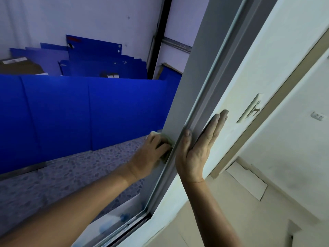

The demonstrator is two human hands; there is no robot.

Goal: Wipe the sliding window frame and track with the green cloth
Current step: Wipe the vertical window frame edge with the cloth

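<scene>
Green cloth (164,139) pressed to the grey window frame (201,97) by the left hand (151,155), fingers closed over it; right hand (197,148) lies flat, fingers spread, empty.

I see a window frame (179,107) of smooth grey metal with a dull satin sheen. The green cloth (165,139) looks soft and matt. Beyond it, blue panels (99,111) appear smooth and slightly glossy, above a speckled stone floor (71,168). The wall (236,86) is matt white paint.

Left hand (151,154): fingers curled, palm pressed forward. Right hand (197,148): flat, fingers extended upward, thumb (186,138) apart.
</scene>
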